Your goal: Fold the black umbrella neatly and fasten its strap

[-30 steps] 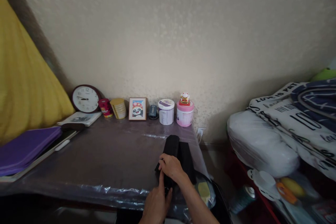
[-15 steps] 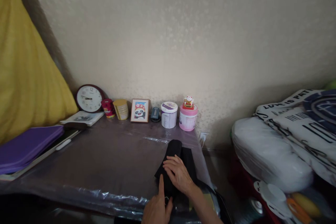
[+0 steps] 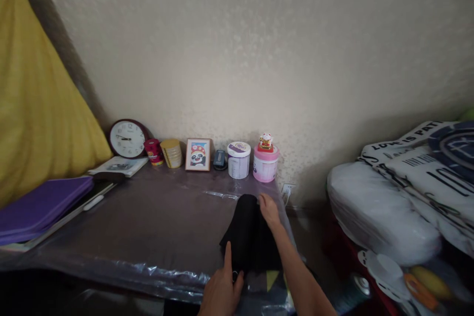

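Note:
A black folded umbrella point(image 3: 242, 229), by the look of its loose dark cloth, lies on the right part of the table. My left hand point(image 3: 221, 286) is closed at its near end, index finger stretched along the cloth. A small shiny ring shows between that finger and the thumb. At the far right edge of the cloth, my right hand point(image 3: 269, 210) has its fingers bent together, pinching the fabric. Part of the cloth's right side is covered by my right forearm.
A plastic film covers the table point(image 3: 159, 222). Along the wall stand a clock point(image 3: 128, 138), a panda picture frame point(image 3: 198, 154), a purple-white tub point(image 3: 239, 160) and a pink tub point(image 3: 265, 165) with a cat figurine. Purple folders point(image 3: 44, 205) lie left; white bedding point(image 3: 381, 212) is on the right.
My right hand has moved from lying on top of the cloth to its far right edge. The cloth spreads wider on the right. My left hand stays at the near end.

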### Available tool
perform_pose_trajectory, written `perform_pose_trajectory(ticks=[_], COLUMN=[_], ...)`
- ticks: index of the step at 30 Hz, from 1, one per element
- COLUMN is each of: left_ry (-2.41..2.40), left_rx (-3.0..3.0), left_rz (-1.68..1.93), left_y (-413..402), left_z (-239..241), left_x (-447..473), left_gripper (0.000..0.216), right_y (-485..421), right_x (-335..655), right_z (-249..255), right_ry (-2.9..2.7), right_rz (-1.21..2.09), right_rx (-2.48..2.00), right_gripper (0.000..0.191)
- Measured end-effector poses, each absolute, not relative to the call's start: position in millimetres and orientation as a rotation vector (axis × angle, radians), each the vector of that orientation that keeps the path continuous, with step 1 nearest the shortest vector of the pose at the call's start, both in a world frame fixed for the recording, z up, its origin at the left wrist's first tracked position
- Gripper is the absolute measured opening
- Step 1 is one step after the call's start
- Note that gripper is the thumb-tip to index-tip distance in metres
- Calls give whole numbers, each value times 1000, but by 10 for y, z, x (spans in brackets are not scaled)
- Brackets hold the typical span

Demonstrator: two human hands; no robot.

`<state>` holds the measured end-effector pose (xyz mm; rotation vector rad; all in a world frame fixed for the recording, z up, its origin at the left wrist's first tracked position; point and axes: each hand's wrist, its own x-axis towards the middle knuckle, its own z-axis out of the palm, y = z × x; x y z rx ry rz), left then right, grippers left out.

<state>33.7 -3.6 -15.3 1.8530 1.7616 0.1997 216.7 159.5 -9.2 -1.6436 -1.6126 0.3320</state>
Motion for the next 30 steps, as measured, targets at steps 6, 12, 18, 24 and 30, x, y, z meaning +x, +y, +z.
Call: perform_pose_trajectory(ticks=[6, 12, 18, 24, 30], left_ry=[1719, 1672, 1599, 1555, 1563], left_rx=[1865, 1816, 1754, 1700, 1699], left_rz=[267, 346, 484, 557, 534], left_y=[-46, -42, -31, -10, 2], left_z=[-142, -126, -185, -185, -195], left_x=[312, 283, 231, 182, 166], left_gripper=[65, 67, 68, 67, 68], right_y=[1210, 901, 739, 668, 794], right_x=[2651, 2575, 2352, 2176, 1889], right_z=[-268, -288, -197, -150, 51], right_ry=[-1410, -1414, -1436, -1429, -1394], right_rz=[455, 601, 589, 564, 704], right_rx=[-1749, -1664, -1573, -1588, -1437], right_gripper=[36, 37, 37, 28, 29])
